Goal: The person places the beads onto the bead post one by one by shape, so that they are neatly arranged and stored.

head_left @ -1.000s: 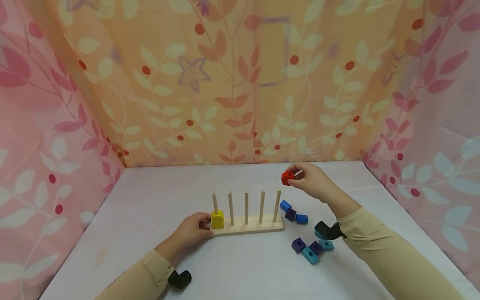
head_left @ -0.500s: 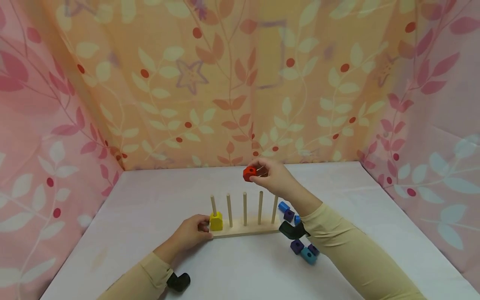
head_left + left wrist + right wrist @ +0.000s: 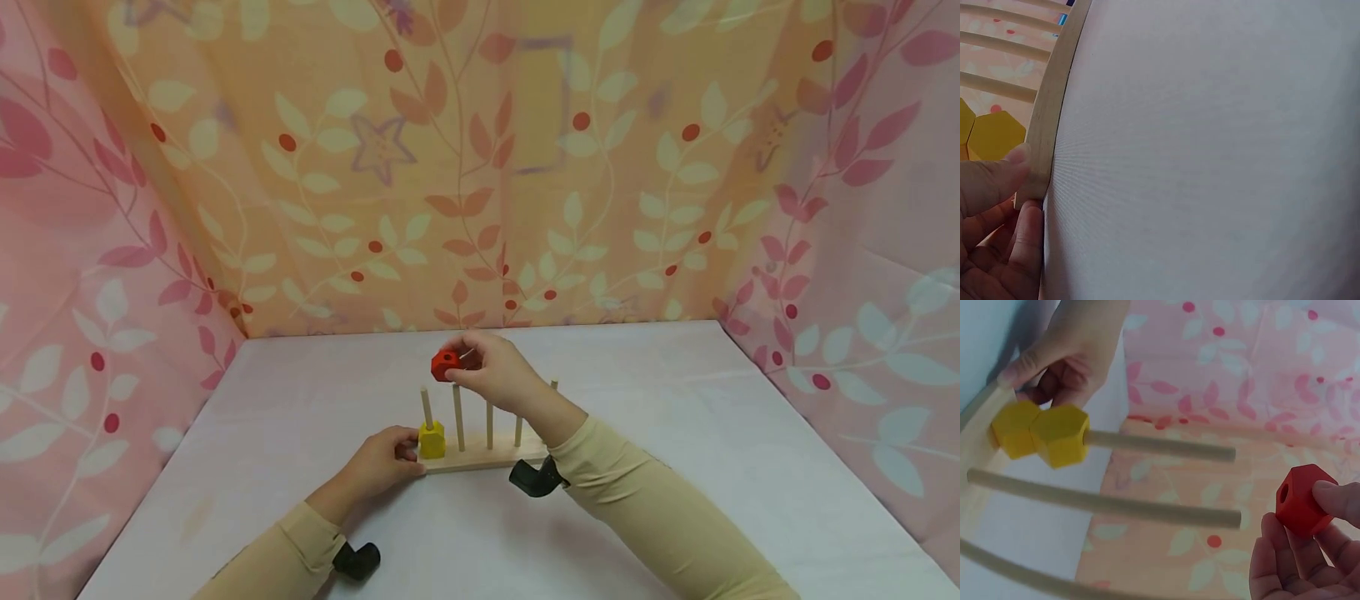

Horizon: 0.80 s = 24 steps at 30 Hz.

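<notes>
1. Floral fabric [image 3: 457, 192], orange behind and pink at the sides, encloses a white-covered table [image 3: 225, 467].
2. Right hand [image 3: 497, 368]: thumb and fingers pinch a red faceted bead [image 3: 440, 367] by its outer sides, leaving the drilled hole uncovered.
3. Bead position: raised off the table, just above the second peg [image 3: 459, 421] from the left and apart from its tip; front-to-back alignment cannot be told.
4. Left hand [image 3: 378, 460]: thumb and fingers grip the left end of a pale wooden pegboard [image 3: 483, 461], which rests on the table.
5. First peg [image 3: 427, 407]: carries two yellow hexagonal beads [image 3: 1060, 437], stacked and touching, with the peg's upper part projecting.
6. Technique (judged): threading the red bead appears to be the step in hand. Centre the hole over the chosen tip, align its axis with the peg, and lower straight; loosen the pinch only after the tip enters. Steady pressure at the board's end should prevent sliding, since an off-centre rim could catch and push the peg.
7. Outermost: beige sleeves [image 3: 645, 508] and black wrist devices [image 3: 534, 477]; the right forearm partly hides the board.
</notes>
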Each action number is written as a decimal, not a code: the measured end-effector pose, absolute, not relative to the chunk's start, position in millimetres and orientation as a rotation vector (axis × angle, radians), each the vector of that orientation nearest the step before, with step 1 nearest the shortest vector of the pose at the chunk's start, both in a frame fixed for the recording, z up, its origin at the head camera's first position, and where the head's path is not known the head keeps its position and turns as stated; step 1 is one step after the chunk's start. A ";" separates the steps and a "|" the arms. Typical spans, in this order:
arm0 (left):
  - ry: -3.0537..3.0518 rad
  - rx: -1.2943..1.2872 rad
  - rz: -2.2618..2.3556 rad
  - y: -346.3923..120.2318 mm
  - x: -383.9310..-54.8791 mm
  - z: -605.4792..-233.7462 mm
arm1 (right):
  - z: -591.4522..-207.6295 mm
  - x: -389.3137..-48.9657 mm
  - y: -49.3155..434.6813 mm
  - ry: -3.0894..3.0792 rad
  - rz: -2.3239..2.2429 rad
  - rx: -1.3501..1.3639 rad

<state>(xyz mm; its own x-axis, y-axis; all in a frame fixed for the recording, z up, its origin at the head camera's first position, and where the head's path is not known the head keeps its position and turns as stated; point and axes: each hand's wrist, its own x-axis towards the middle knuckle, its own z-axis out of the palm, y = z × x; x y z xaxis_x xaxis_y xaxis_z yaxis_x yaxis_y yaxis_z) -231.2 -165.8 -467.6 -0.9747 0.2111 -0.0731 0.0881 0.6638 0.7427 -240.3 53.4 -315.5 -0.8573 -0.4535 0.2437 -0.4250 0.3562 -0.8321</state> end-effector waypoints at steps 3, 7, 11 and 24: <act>2.715 0.244 1.198 -165.7 -230.9 -467.9 | -320.2 -238.5 45.1 2.562 -1.556 -0.820; 2.710 0.241 1.191 -165.8 -230.9 -468.5 | -327.2 -235.2 35.2 2.555 -1.552 -0.793; 2.723 0.252 1.191 -166.0 -231.4 -468.1 | -333.7 -232.1 28.8 2.558 -1.573 -0.772; 2.722 0.253 1.168 -167.1 -232.3 -470.7 | -350.6 -230.0 17.2 2.615 -1.622 -0.668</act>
